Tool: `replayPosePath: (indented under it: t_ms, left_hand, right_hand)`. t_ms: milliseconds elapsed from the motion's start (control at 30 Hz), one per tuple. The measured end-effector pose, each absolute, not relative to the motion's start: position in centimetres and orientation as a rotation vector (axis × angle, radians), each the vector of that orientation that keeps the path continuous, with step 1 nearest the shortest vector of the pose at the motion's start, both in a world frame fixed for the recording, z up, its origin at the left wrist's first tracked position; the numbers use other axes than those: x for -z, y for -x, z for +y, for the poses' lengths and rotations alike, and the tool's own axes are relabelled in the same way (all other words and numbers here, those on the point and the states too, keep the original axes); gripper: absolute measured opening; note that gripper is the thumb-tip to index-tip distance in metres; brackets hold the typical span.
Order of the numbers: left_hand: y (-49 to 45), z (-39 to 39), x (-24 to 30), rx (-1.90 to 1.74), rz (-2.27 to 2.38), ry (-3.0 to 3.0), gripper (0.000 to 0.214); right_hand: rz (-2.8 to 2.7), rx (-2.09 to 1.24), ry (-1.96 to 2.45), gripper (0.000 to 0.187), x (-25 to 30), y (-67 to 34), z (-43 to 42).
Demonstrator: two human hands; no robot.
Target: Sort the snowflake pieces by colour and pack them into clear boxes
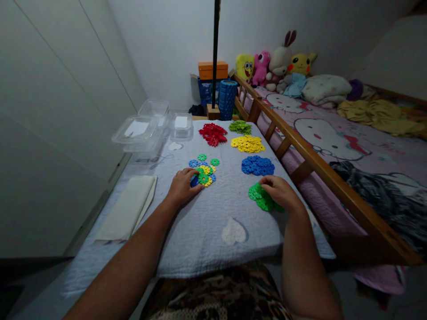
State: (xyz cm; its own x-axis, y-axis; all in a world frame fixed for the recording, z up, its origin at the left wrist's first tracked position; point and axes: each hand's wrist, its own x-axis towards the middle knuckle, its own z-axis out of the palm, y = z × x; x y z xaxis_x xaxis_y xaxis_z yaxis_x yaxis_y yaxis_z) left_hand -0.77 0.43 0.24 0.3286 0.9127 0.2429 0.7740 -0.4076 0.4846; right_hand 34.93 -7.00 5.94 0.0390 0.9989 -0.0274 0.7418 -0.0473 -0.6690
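Hello Kitty bedsheet (328,133); L fingers (189,172) parted @ discs (203,178); R (283,192) @ greens (256,192), grip unclear.

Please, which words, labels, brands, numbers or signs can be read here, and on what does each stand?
No text can be read with certainty.
Blue box: pale lettering, too blurred.
Bedsheet: faint marks, perhaps lettering, too blurred.
Left paper: marks too small.
Discs: none visible.

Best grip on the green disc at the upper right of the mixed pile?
Probably a thumb-and-finger pinch on opposite edges of the green disc, coming from above and the right. It looks thin and lies flat on the cloth, so the rim is the part to catch; other discs and the left hand crowd its lower left.
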Motion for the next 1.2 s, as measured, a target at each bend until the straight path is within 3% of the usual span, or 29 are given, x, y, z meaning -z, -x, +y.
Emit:
replayPosePath:
  t_ms: [367,733,1033,1200]
  left_hand:
    - [0.9,0.5,0.0,-0.723,1.515,-2.325,0.046]
    - [1.0,0.3,-0.1,-0.722,1.546,-2.306,0.051]
    - [1.8,0.3,-0.3,-0.664,1.619,-2.239,0.065]
    - [1.7,0.1,-0.8,-0.632,1.586,-2.232,0.063]
  right_hand:
    - [-1.898,-0.303,2.009,0.029,-4.7,-35.4,-6.3]
    - [-2.216,-0.348,1.811,0.028,-7.3,-26.7,-2.6]
    - [-2.260,-0.297,1.693,0.044,-3.0,-17.8,-1.7]
    - [-2.199,-0.278,1.657,0.037,-1.7,-17.5,-1.6]
